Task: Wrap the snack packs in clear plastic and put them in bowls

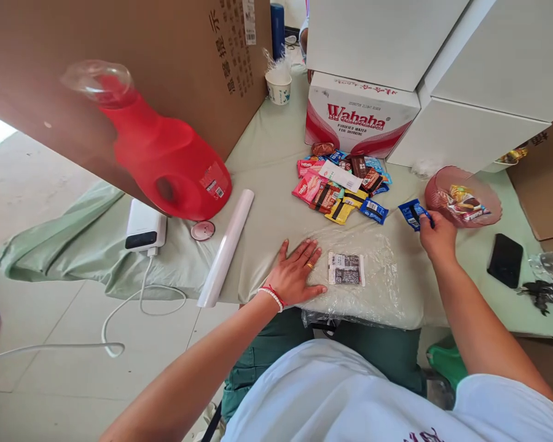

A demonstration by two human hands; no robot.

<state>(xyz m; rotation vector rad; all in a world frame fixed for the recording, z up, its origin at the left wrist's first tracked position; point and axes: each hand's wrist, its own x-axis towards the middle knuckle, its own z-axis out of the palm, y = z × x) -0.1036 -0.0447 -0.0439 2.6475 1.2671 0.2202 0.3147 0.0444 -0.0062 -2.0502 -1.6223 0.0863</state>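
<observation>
My left hand (297,273) lies flat with spread fingers on the left part of a clear plastic film (381,270) on the table. Just right of its fingers, a small white packet with dark print (346,269) rests on the film. My right hand (437,236) pinches a blue snack packet (413,213) by its right end, left of a pink bowl (435,190) with wrapped snacks in it. Beyond the film, a heap of small snack packets (325,196) in pink, brown, yellow and blue lies before a Wahaha carton (359,120).
At left stand a red jug (166,153) and a white power bank (142,227) with a cable. A white film roll (225,248) lies near the front edge. A paper cup (279,89) is at the back. On the right are a black phone (505,260) and keys (541,296).
</observation>
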